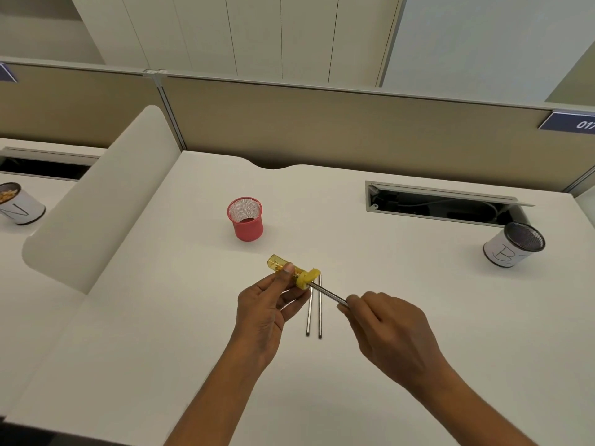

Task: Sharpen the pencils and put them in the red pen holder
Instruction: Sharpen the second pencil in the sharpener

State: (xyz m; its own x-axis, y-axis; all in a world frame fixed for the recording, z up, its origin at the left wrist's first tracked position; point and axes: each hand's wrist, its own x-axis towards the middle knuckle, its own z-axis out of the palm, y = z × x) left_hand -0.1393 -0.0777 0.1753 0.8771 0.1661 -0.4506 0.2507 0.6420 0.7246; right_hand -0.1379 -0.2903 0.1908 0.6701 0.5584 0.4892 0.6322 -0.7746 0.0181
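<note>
White desk (pixel 161 317) in a beige-partitioned cubicle, both hands working at its middle.
Nearest, the right hand (pixel 389 329) pinches the end of a thin grey pencil (pixel 326 293), whose tip sits in the yellow translucent tube sharpener (pixel 283 264) gripped by the left hand (pixel 267 307). Two more grey pencils (pixel 320 317) lie side by side on the desk just under them. Farther back, the red mesh pen holder (pixel 246 220) stands upright.

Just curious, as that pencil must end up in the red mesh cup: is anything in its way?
Only the yellow see-through sharpener, gripped by the left hand, which the thin grey pencil is stuck into. Beyond it, bare white desk leads to the red mesh pen holder.
</note>
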